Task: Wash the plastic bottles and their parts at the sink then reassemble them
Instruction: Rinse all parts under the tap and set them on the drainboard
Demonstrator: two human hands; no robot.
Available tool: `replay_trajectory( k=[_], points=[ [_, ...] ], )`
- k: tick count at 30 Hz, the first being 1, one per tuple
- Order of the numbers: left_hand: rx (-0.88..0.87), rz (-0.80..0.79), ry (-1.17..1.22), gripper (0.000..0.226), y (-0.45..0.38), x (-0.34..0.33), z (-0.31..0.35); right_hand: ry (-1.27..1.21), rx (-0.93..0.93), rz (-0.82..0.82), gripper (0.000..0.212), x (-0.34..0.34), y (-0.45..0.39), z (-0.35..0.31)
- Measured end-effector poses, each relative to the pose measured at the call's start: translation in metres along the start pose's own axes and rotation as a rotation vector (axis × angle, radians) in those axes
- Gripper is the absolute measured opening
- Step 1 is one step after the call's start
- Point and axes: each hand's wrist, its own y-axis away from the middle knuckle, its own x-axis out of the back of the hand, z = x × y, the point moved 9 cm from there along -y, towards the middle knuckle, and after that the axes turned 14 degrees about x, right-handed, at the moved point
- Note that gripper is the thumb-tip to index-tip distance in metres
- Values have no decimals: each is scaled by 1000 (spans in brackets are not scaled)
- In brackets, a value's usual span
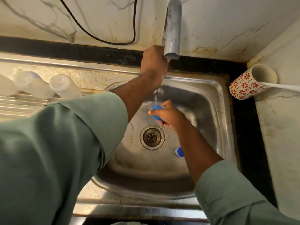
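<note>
My right hand point(168, 115) grips a blue bottle cap point(156, 108) over the steel sink point(217, 101), right under the thin stream of water falling from the tap point(172, 28). My left hand point(153, 64) reaches up behind the tap's spout, its fingers hidden there, so what it holds does not show. A second blue cap point(179, 151) lies on the sink floor, partly behind my right forearm. Three clear plastic bottles point(64, 86) lie on their sides on the drainboard point(19, 104) at the left.
The drain point(152, 137) sits in the middle of the basin. A white mug with red flowers point(250, 82) lies tipped on the counter at the right, a white handle sticking out of it. A black cable point(103, 21) hangs along the marble wall.
</note>
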Motion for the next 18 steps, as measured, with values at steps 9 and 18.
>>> replay_trajectory(
  k=[9,18],
  points=[
    [-10,-124,-634,30,54,46,-72,576,426,390,42,32,51,-68],
    [-385,-23,-817,34,132,183,-99,683,219,284,46,-8,87,-70]
  ],
)
